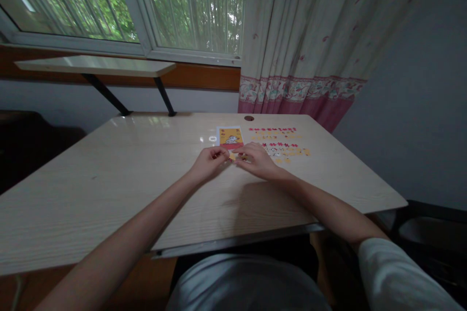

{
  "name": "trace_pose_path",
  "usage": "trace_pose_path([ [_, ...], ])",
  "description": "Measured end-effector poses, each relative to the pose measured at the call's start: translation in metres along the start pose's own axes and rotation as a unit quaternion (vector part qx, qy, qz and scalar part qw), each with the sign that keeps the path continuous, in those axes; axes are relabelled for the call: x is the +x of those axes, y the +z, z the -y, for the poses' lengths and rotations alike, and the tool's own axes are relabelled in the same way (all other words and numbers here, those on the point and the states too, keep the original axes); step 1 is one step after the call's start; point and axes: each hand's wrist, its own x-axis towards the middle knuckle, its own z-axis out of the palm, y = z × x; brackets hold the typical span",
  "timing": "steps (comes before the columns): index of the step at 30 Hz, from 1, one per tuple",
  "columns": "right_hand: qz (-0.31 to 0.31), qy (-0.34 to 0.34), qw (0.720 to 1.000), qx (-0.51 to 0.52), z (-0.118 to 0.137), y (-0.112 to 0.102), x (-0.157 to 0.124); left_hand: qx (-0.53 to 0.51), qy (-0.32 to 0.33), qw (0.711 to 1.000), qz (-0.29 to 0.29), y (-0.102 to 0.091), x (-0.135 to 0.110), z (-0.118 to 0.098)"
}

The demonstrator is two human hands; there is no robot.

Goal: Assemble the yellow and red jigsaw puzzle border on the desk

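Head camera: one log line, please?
left hand: fingertips at small yellow flat piece | right hand: same piece | behind: orange-red picture card | right: rows of red and yellow pieces | light wooden table

Left hand (207, 163) and right hand (257, 160) meet mid-table (109, 180), with a small piece (232, 156) between their fingertips. Picture card (230, 137) lies just behind them, rows of small pieces (279, 145) right of the card, cable hole (249, 118) farther back. Shelf (95, 65) sits far left under the window (189, 5), curtain (302, 34) far right.
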Motion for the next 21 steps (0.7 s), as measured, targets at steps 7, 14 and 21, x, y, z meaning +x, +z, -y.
trace_pose_path([
  [7,0.006,-0.005,0.999,-0.034,-0.004,-0.006,-0.001,0.04,0.015,0.999,-0.008,0.0,0.003,0.01],
  [14,0.001,0.042,0.997,-0.063,-0.032,-0.021,0.001,0.321,0.149,0.931,0.096,-0.002,-0.001,0.013],
  [21,0.068,0.119,0.987,-0.084,-0.057,-0.03,-0.001,0.5,0.137,0.84,0.161,0.009,-0.002,0.01],
])
